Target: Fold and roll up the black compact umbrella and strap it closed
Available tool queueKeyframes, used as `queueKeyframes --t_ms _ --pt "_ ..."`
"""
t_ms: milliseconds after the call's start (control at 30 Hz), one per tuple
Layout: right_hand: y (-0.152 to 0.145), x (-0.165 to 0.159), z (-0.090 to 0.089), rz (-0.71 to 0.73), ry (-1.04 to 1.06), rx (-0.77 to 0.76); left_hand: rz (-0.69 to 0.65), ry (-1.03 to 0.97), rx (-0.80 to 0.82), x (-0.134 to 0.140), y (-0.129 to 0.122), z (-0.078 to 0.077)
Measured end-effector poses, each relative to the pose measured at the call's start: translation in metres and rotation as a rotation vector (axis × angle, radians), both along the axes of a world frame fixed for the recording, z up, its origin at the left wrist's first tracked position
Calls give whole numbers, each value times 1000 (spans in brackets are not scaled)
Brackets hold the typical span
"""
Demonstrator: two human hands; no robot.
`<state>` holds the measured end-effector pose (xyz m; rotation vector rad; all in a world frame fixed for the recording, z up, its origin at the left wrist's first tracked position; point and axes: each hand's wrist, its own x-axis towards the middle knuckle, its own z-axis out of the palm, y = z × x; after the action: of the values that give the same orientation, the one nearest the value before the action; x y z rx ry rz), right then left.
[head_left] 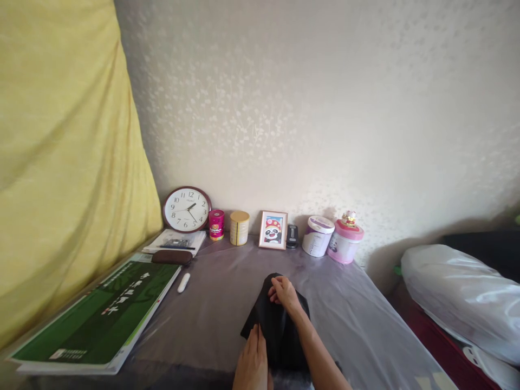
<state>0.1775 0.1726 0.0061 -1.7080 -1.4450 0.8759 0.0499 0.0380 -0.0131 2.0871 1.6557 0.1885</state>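
A piece of black fabric (284,336), creased and roughly pointed at its far end, lies on the table in front of me. Its exact kind does not show. My left hand (252,355) is at the near left side of the fabric, fingers pressed together along a fold, with the thumb mostly hidden. My right hand (284,294) reaches across to the far end, its fingers curled against the cloth. A flap of the fabric sticks out to the left, beyond my left fingertips. The near end is partly hidden by my right forearm.
Along the wall stand a round clock (187,209), a pink can (216,225), a yellow-lidded tin (239,228), a framed panda picture (273,230), a black stapler-like object (292,236) and two tubs (318,236). Left lie a green book (101,314), a brown case (172,257) and a white stick (183,283).
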Motion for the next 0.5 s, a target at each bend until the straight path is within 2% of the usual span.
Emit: queueKeyframes --t_ms 167,267,400,500 --pt "-10 -4 5 142 0 17 -44 -9 -7 -13 -3 -7" --pt "-17 -4 9 215 -74 90 -20 -6 89 -18 -6 0" --pt "-30 -6 15 328 -150 182 -57 -105 216 -9 -5 12" --pt "-44 -7 20 421 -226 268 -104 -116 196 1 1 8"
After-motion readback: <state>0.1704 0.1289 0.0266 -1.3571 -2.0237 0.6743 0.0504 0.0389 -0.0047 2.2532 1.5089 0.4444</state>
